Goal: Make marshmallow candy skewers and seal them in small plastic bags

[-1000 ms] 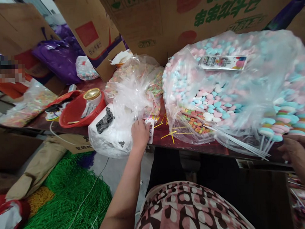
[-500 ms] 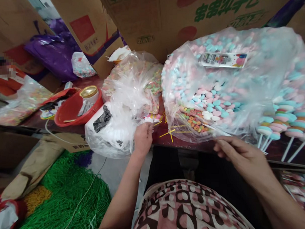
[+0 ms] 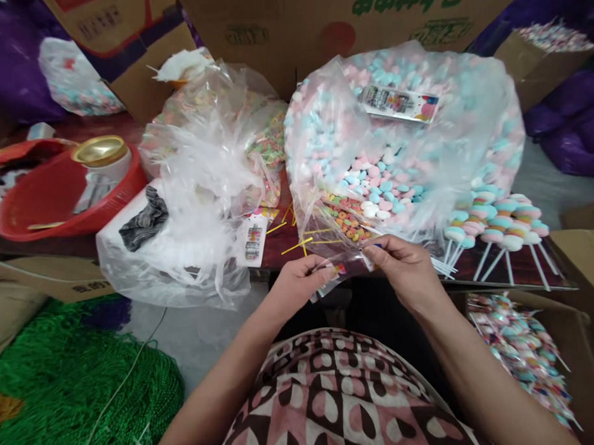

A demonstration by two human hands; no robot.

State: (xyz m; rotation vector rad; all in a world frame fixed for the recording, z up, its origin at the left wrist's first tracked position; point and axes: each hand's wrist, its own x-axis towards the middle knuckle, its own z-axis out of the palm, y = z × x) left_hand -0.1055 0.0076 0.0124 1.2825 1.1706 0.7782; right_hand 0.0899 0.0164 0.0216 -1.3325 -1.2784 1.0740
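Observation:
Between my two hands a small clear plastic bag [image 3: 345, 271] with a colourful print is stretched over the table's front edge. My left hand [image 3: 306, 280] pinches its left side, and my right hand [image 3: 400, 264] pinches the other side near the top. Just beyond lies a large clear sack of pink, blue and white candies [image 3: 373, 174], with ring-shaped candies [image 3: 348, 221] at its front corner. Yellow twist ties [image 3: 298, 247] are scattered beside it. Left of my left hand is a stack of printed bags [image 3: 253, 240]. Candy skewers on white sticks [image 3: 501, 222] stand to the right.
A red basket [image 3: 29, 222] holds a gold-lidded can [image 3: 101, 151] at the left. A white plastic bag [image 3: 200, 252] overhangs the table edge. Green cords [image 3: 112, 385] lie on the floor. An open box of wrapped candy skewers [image 3: 526, 357] sits low at right; cardboard boxes [image 3: 281, 41] stand behind.
My left hand has lifted a small bag from the stack and moved right. My right hand has come in from the far right to meet it. The view has swung right.

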